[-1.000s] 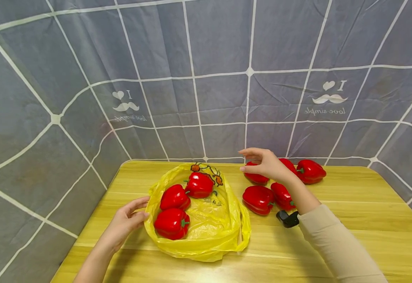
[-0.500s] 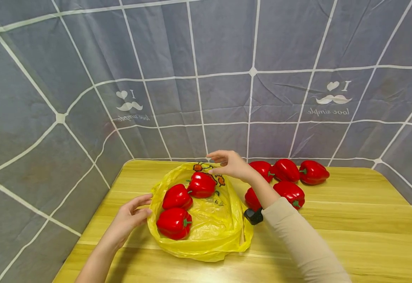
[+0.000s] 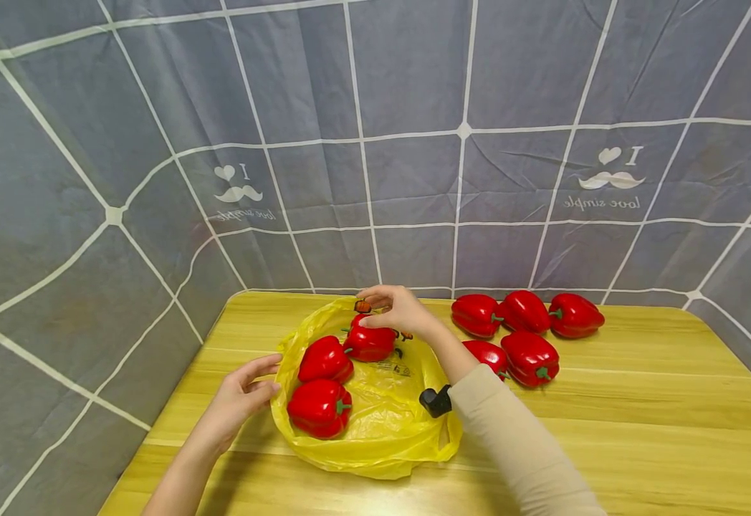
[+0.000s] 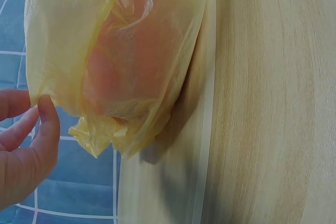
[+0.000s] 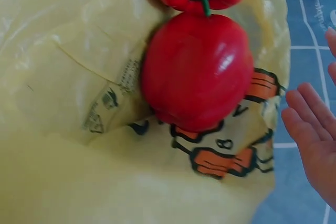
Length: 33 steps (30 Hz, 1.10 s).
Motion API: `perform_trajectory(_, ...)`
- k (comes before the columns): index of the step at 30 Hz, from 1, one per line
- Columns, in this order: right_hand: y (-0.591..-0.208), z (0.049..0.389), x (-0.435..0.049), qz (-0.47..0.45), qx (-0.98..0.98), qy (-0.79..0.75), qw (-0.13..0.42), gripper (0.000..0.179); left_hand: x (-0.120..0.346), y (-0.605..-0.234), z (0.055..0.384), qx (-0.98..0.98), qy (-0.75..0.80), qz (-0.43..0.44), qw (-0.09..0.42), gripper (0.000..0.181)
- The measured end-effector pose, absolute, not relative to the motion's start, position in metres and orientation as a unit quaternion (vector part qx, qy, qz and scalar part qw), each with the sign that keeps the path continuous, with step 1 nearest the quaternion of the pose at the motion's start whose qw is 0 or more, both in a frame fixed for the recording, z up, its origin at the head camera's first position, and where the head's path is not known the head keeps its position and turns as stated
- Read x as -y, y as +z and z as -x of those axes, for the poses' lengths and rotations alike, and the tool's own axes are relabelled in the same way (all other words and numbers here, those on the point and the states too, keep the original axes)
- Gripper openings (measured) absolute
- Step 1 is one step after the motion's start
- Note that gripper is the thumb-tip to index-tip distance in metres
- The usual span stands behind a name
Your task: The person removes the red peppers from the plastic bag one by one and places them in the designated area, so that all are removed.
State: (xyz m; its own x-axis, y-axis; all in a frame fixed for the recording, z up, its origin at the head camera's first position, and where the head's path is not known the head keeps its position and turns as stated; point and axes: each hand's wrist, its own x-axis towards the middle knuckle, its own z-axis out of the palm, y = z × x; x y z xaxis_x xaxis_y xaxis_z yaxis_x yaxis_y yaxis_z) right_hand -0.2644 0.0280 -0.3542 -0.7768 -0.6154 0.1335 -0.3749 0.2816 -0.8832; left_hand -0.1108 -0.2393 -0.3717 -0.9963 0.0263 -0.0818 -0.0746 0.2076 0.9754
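Note:
A yellow plastic bag (image 3: pixel 375 459) lies spread on the table with its mouth facing up. Inside are three shiny red bell peppers: one near the front (image 3: pixel 319 408), one in the middle (image 3: pixel 325 360) and one at the far side (image 3: pixel 370 344). At the bag's left edge, my left hand (image 3: pixel 230 405) pinches the rim; the left wrist view has its thumb and finger (image 4: pixel 48 111) meeting at the plastic. My right hand (image 3: pixel 401 313) hovers over the far rim, beside the far pepper. In the right wrist view, its extended fingers (image 5: pixel 304 108) are apart from that pepper and hold nothing.
Several more red bell peppers (image 3: pixel 530 358) lie grouped on the wooden table (image 3: pixel 640 408) right of the bag. A black device (image 3: pixel 436 402) sits on my right wrist. Grey cloth (image 3: pixel 408 186) with white grid lines hangs behind the table and along its sides.
My right hand has moved left from above the loose peppers to the bag's far rim. The left hand has kept its place at the left rim, and the peppers lie as before.

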Motion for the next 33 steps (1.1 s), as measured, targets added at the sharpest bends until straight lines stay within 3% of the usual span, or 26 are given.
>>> perform_trajectory(19, -0.394, 0.26, -0.022, 0.306, -0.867, -0.39, 0.047, 0.035, 0.239, -0.374, 0.109, -0.777, 0.627, 0.015, 0.048, 0.048)
perform_trajectory(33, -0.401, 0.255, -0.016, 0.338, -0.882, -0.327, 0.012, 0.041, 0.242, -0.374, 0.109, -0.778, 0.626, 0.016, 0.052, 0.048)
